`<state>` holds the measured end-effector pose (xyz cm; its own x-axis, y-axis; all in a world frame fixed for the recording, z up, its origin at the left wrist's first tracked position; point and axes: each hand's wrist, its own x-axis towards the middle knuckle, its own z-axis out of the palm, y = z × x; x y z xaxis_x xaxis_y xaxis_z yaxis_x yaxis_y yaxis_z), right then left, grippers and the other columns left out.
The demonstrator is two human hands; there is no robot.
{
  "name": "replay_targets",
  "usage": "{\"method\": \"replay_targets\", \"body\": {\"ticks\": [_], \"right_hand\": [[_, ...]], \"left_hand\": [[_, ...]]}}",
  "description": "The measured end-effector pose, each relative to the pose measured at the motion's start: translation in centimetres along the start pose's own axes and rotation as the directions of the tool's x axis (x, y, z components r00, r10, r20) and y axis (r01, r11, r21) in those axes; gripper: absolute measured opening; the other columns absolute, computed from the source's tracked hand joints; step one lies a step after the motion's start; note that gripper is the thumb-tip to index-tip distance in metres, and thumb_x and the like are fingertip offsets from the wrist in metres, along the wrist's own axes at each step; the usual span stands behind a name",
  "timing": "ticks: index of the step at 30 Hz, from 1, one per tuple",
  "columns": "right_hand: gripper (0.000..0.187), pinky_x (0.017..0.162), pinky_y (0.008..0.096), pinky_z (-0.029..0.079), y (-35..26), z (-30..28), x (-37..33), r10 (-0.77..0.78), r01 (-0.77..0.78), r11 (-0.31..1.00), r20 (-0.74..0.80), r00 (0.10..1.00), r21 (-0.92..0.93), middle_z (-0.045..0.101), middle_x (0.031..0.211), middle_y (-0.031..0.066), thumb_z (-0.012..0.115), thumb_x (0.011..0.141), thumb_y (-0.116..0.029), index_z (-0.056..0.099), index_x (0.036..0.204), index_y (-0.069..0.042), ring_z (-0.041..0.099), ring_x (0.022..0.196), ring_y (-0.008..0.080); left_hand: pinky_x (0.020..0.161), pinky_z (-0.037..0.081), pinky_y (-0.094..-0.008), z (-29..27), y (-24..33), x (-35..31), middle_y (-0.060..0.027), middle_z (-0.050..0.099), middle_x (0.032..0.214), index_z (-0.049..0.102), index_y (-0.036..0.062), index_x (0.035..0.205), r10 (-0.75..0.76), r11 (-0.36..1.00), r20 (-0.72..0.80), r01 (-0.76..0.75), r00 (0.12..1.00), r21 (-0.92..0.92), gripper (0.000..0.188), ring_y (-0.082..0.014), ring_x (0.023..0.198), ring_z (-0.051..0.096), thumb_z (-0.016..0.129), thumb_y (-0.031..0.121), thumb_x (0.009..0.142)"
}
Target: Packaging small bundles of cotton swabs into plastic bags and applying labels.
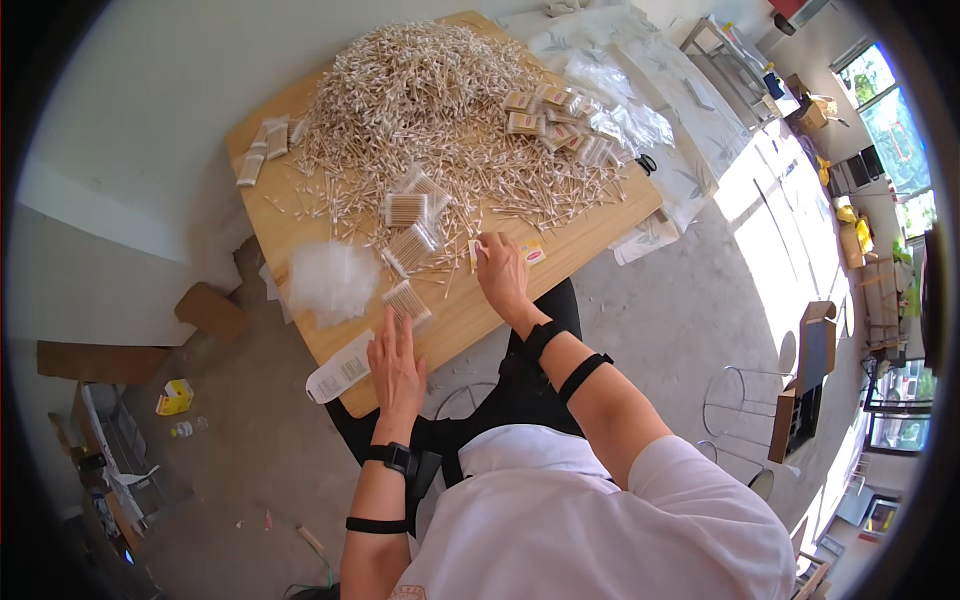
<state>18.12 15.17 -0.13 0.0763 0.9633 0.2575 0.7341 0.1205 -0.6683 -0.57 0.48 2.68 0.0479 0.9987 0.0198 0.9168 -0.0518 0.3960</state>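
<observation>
The left hand (pixel 398 372) is extended, fingers slightly apart, at the near edge of a swab bag (pixel 406 299) on the wooden desk (pixel 465 312). The right hand (pixel 503 272) curls over a printed card (pixel 534 253) (whether gripped cannot be determined), near loose swabs (pixel 420 90).

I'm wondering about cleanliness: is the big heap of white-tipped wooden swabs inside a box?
No, the heap of swabs lies loose on the pale brown wooden table.

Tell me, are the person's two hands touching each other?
Apart: the head view shows bare wooden tabletop between the left hand and the right hand.
</observation>
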Motion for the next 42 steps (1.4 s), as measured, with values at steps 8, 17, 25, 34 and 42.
{"method": "replay_targets", "body": {"ticks": [8, 17, 25, 34, 42], "right_hand": [[0.032, 0.086, 0.0413, 0.047, 3.8, -0.4, 3.1, -0.028, 0.064, 0.978, 0.180, 0.983, -0.199, 0.062, 0.103, 0.0141, 0.077, 0.072, -0.012, 0.063, 0.100, -0.006, 0.058, 0.104, 0.0337], [0.017, 0.074, 0.0448, 0.050, 0.4, -1.3, -2.9, -0.034, 0.032, 0.999, 0.094, 0.995, 0.019, 0.065, 0.089, 0.0140, 0.066, 0.085, -0.018, 0.063, 0.094, -0.004, 0.064, 0.085, 0.0346], [0.030, 0.068, 0.0401, 0.055, -3.3, 1.2, -10.0, 0.342, -0.458, 0.883, 0.527, 0.778, 0.105, 0.070, 0.076, 0.0171, 0.071, 0.078, -0.033, 0.074, 0.082, -0.004, 0.070, 0.073, 0.0332], [0.021, 0.063, 0.0352, 0.054, -6.8, -2.9, -9.1, 0.029, -0.323, 0.838, 0.556, 0.830, 0.440, 0.069, 0.072, 0.0136, 0.074, 0.076, -0.020, 0.072, 0.082, 0.000, 0.068, 0.066, 0.0275], [0.014, 0.064, 0.0356, 0.047, -11.1, -8.0, -9.2, -0.658, 0.623, 0.753, 0.224, 0.719, 0.211, 0.049, 0.081, 0.0079, 0.063, 0.073, -0.014, 0.060, 0.082, -0.004, 0.057, 0.076, 0.0242]], "left_hand": [[0.115, 0.018, -0.0576, 0.5, -1.3, 4.0, -0.0169, 0.035, 0.147, 0.015, 0.0092, 0.153, 0.009, 0.995, 0.006, -0.010, 1.000, 0.096, 0.113, -0.0356, 0.134, 0.035, 0.086, 0.023, 0.066], [0.097, 0.034, -0.0532, -0.3, 2.1, 1.9, -0.0155, 0.051, 0.126, 0.022, 0.0110, 0.152, -0.375, 0.917, 0.057, 0.361, 0.925, 0.171, 0.103, -0.0347, 0.116, 0.049, 0.080, 0.042, 0.073], [0.091, 0.044, -0.0442, 0.2, 1.1, -2.1, -0.0147, 0.057, 0.114, 0.055, 0.0043, 0.121, -0.181, 0.964, -0.198, 0.134, 0.963, -0.231, 0.037, -0.0321, 0.107, 0.055, 0.066, 0.011, 0.087], [0.065, 0.050, -0.0286, -2.0, 2.8, -2.1, -0.0063, 0.066, 0.091, 0.064, 0.0013, 0.112, -0.353, 0.711, -0.114, 0.187, 0.929, -0.678, 0.023, -0.0137, 0.076, 0.061, 0.065, 0.011, 0.092], [0.076, 0.048, -0.0228, -6.4, 4.5, -3.6, -0.0037, 0.066, 0.097, 0.061, 0.0011, 0.105, -0.504, 0.095, 0.216, 0.302, 0.836, -0.949, 0.017, -0.0090, 0.083, 0.060, 0.063, 0.016, 0.097]]}}
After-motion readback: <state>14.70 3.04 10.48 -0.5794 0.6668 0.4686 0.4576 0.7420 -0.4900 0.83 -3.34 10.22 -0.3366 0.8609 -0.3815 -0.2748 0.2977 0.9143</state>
